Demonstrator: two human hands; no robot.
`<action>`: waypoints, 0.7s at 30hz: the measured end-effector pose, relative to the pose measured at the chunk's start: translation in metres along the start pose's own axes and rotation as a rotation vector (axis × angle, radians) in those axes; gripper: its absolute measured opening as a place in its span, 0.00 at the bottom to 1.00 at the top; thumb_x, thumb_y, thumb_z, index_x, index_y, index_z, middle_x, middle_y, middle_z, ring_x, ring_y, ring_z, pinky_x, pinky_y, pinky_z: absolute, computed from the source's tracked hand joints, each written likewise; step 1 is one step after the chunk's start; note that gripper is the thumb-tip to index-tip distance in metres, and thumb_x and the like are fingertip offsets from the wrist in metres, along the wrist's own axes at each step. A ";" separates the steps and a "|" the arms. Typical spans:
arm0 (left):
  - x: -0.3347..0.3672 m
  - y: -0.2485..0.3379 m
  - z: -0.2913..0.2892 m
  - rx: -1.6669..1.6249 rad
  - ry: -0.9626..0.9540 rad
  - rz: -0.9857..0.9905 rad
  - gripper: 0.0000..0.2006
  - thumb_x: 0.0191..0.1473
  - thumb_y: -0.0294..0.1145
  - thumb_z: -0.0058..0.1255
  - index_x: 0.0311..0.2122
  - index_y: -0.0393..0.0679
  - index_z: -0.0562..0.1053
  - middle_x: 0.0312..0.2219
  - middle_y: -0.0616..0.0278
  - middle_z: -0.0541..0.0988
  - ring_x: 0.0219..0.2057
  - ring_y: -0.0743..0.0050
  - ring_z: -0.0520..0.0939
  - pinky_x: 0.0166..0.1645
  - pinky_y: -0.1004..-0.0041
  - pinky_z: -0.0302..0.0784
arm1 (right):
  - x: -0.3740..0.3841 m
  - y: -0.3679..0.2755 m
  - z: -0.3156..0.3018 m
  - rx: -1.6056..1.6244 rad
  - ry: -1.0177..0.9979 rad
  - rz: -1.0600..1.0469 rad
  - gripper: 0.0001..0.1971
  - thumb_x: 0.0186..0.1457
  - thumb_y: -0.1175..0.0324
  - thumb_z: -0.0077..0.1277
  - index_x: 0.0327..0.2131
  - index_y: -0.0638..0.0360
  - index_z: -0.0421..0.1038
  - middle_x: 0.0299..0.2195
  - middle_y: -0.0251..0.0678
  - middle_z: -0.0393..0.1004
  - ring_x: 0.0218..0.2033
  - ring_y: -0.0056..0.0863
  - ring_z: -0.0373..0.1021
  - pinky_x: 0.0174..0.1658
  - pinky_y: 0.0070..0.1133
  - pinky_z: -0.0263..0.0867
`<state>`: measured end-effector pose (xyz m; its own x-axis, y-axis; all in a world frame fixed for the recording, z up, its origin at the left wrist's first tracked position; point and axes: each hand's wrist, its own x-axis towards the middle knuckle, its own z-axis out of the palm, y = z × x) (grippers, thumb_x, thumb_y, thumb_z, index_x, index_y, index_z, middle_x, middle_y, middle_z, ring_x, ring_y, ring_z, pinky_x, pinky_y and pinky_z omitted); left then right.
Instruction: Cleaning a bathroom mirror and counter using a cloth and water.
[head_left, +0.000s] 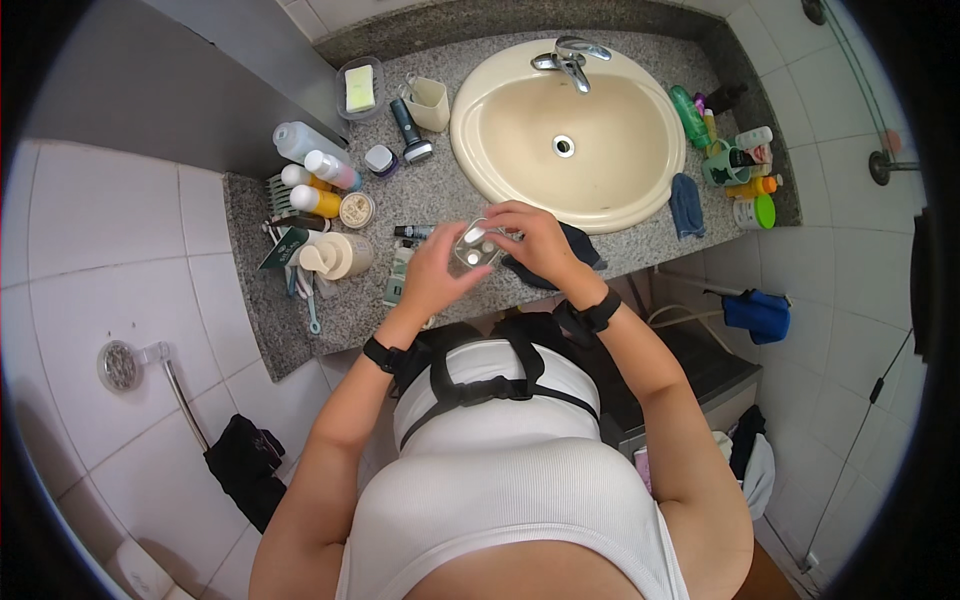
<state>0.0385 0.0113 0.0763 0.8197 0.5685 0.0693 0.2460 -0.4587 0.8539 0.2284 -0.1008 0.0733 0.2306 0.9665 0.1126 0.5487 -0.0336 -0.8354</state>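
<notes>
Over the counter's front edge, my left hand (432, 275) grips a small clear plastic container (485, 256) between thumb and fingers. Several small white pieces show inside it; their kind is too small to make out. From the other side my right hand (541, 243) closes its fingertips on the container's upper right rim. Whether those fingertips also pinch one of the white pieces is hidden. Below the left hand lie a dark tube (413, 231) and a pale green pack (396, 282). A dark cloth (582, 247) is partly behind my right hand.
A cream sink (500, 165) with a chrome faucet (570, 65) is set in the granite counter (420, 185). Bottles, a pump dispenser (345, 256), jars and a soap dish (346, 105) crowd the left. A blue cloth (687, 207), a green cup (718, 170) and toiletries stand right.
</notes>
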 end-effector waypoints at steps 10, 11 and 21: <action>-0.006 -0.007 0.009 0.129 -0.131 0.014 0.36 0.42 0.36 0.66 0.58 0.38 0.66 0.48 0.41 0.77 0.51 0.41 0.77 0.54 0.56 0.74 | -0.006 -0.016 0.007 -0.019 -0.218 -0.061 0.47 0.36 0.74 0.69 0.64 0.54 0.60 0.57 0.46 0.69 0.58 0.47 0.65 0.60 0.34 0.64; -0.011 -0.011 0.011 0.152 -0.091 0.081 0.36 0.42 0.33 0.66 0.58 0.38 0.65 0.50 0.42 0.75 0.51 0.43 0.78 0.52 0.57 0.76 | -0.008 -0.011 0.013 -0.021 -0.183 -0.069 0.45 0.37 0.74 0.69 0.63 0.53 0.62 0.54 0.44 0.71 0.54 0.46 0.69 0.56 0.34 0.67; -0.026 -0.020 0.003 -0.025 0.121 -0.021 0.39 0.40 0.21 0.69 0.59 0.40 0.61 0.56 0.49 0.65 0.52 0.56 0.77 0.52 0.65 0.78 | -0.073 -0.015 -0.080 -0.104 0.416 0.217 0.35 0.40 0.64 0.73 0.54 0.55 0.71 0.49 0.43 0.76 0.50 0.42 0.75 0.53 0.29 0.70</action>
<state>0.0142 0.0036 0.0563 0.7457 0.6569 0.1113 0.2485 -0.4292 0.8683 0.2673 -0.1915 0.1201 0.6392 0.7511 0.1653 0.5251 -0.2693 -0.8073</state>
